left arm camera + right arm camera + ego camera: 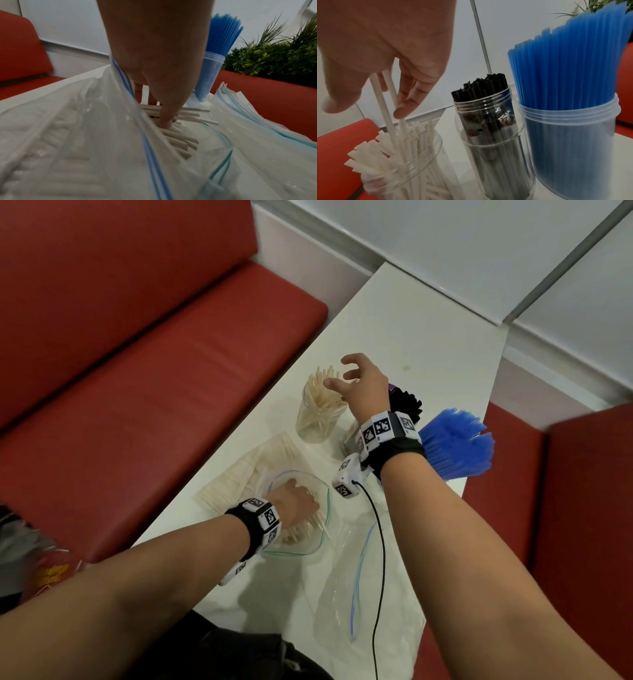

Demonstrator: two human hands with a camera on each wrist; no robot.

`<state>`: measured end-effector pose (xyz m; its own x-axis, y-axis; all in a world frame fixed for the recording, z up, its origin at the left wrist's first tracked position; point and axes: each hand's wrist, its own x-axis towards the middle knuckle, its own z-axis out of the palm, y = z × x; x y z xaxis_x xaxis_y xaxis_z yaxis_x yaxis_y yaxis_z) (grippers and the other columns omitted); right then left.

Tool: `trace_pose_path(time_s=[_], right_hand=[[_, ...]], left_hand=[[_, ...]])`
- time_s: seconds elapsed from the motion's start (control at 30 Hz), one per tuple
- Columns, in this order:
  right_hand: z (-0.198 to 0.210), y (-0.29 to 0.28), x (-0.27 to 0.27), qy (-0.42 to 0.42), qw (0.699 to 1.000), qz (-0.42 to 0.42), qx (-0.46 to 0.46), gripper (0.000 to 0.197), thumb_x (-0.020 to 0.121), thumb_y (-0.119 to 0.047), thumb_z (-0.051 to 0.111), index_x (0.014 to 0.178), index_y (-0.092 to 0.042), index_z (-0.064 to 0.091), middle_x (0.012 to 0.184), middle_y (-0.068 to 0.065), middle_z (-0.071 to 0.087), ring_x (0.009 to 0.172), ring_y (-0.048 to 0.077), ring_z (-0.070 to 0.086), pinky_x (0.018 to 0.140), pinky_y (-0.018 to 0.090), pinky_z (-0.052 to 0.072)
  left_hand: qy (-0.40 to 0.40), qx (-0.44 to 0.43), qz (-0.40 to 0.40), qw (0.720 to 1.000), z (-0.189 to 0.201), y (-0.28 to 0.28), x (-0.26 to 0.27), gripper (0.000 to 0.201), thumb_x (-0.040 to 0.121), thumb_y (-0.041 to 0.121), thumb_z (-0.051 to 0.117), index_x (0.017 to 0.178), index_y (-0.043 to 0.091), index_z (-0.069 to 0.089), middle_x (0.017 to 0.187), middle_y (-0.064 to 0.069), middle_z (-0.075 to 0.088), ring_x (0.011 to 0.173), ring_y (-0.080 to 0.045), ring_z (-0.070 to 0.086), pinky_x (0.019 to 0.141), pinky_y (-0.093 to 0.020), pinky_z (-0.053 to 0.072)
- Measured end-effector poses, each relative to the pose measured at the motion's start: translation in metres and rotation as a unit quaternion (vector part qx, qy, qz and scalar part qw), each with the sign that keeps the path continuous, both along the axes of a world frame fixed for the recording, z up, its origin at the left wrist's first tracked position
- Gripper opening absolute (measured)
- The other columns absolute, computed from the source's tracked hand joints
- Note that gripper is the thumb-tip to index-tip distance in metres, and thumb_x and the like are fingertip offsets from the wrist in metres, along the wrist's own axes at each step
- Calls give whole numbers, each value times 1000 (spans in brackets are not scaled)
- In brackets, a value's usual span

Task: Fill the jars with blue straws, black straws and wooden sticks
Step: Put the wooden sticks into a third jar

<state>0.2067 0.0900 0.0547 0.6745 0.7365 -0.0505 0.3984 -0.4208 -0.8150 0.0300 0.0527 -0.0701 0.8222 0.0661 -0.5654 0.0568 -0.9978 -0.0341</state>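
Observation:
Three clear jars stand on the white table (411,330). One jar holds wooden sticks (317,419) (399,169), one holds black straws (407,402) (488,121), one holds blue straws (455,443) (565,94) (223,33). My right hand (342,374) (364,109) hovers just over the stick jar with its fingers spread. Two sticks (385,102) stand taller than the rest, up between those fingers. My left hand (301,508) (159,112) is inside the mouth of a clear zip bag (323,529) (102,135), thumb and fingers closed round a bunch of wooden sticks (188,112).
Empty zip bags (342,594) (257,128) lie crumpled on the near part of the table. A black cable (378,542) hangs from my right wrist over them. A red bench (137,371) runs along the left, and green plants (274,58) rise behind the right seat.

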Motion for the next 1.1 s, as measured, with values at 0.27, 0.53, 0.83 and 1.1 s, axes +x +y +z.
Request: trace_pose_path(time_s=[0.27,0.53,0.83,1.1], right_hand=[[-16,-12,-21,-72,997,15,34,37,99,-15,60,136,-12,59,127,12,66,117,26,61,104,41,46],[-25,-37,-31,-136,987,86,-5,64,101,-4,45,160,-15,24,154,13,42,143,28,36,119,34,28],[-31,-101,-22,126,991,25,38,27,104,-12,50,122,-15,69,105,0,72,97,14,68,89,28,54],[-55,-157,-28,370,920,-86,-92,40,107,-40,46,115,-6,66,107,10,69,90,23,68,82,33,56]], left_hand=[[11,-20,14,1000,-3,7,-1,26,97,-1,45,116,5,62,118,-11,65,104,-28,64,86,-36,53],[-50,-113,47,991,-1,2,-9,34,99,3,40,133,4,43,122,-14,58,108,-31,58,88,-37,45],[-307,-324,163,880,13,-6,-9,10,103,24,48,97,18,55,86,-3,63,71,-16,55,66,-32,41],[-494,-570,513,410,106,-5,7,64,74,72,68,56,19,38,50,-1,26,43,-16,24,42,-27,27]])
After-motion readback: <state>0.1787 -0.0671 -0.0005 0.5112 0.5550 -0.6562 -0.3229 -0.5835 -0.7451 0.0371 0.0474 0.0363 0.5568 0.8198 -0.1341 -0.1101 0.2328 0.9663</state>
